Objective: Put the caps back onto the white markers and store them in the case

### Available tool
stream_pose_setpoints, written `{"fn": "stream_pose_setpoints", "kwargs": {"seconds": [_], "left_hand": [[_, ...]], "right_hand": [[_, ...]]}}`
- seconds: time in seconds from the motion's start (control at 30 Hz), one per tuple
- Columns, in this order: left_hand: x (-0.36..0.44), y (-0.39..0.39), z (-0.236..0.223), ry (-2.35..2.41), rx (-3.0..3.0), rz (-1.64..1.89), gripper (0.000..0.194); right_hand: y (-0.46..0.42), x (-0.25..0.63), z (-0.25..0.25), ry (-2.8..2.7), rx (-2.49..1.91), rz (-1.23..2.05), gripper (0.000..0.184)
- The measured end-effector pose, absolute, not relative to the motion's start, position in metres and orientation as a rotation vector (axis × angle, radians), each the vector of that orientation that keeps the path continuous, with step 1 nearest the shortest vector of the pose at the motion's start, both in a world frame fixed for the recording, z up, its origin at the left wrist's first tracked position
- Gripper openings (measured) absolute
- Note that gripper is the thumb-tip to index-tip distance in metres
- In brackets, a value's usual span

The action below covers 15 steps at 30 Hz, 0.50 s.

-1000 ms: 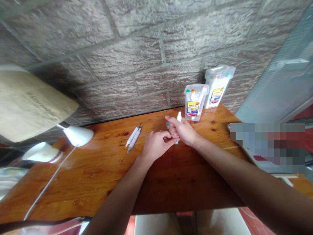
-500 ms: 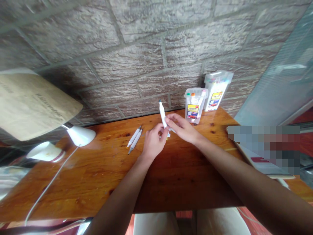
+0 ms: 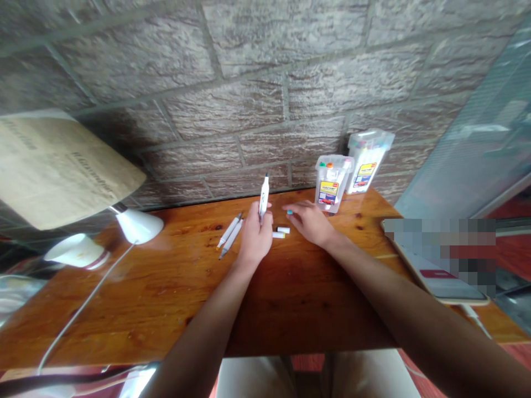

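My left hand (image 3: 256,232) is closed around a white marker (image 3: 264,198), held upright with its dark bare tip pointing up. To the right, my right hand (image 3: 309,222) has a small teal-ended marker cap (image 3: 289,212) between thumb and fingertips, low over the table. Between the hands, a white cap (image 3: 284,230) and a yellow-banded cap (image 3: 279,235) lie on the wood. Left of my left hand, a marker (image 3: 229,230) and a second marker (image 3: 231,239) lie side by side, their tips bare.
A clear marker box (image 3: 332,185) with several markers stands at the back right, beside a fuller box (image 3: 368,163). A lamp (image 3: 139,225), its cord and a tipped paper cup (image 3: 78,252) are at left. A laptop-like device (image 3: 446,276) lies at right on the wooden table (image 3: 315,304).
My hands have moved apart. The white marker has come left and upright in my left hand, while my right hand has drawn away with the teal-ended cap. Two caps on the table now show.
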<state>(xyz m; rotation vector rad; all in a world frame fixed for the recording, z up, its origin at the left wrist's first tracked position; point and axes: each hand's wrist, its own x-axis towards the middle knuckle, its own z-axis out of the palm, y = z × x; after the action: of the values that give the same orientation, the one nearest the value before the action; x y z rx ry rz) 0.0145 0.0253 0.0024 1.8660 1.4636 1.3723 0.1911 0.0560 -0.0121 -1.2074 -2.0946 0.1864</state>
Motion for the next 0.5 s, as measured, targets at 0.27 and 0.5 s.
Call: {"fn": "stream_pose_setpoints", "kwargs": {"seconds": [0.27,0.5], "left_hand": [[0.019,0.016,0.014,1.483,2.096,1.196,0.037],[0.021,0.017,0.011,1.546,2.175,1.116,0.036]], "right_hand": [[0.056,0.198,0.017,-1.08,-0.952,0.824,0.041],[0.051,0.196,0.032,-0.871,-0.881,0.922,0.042]]}}
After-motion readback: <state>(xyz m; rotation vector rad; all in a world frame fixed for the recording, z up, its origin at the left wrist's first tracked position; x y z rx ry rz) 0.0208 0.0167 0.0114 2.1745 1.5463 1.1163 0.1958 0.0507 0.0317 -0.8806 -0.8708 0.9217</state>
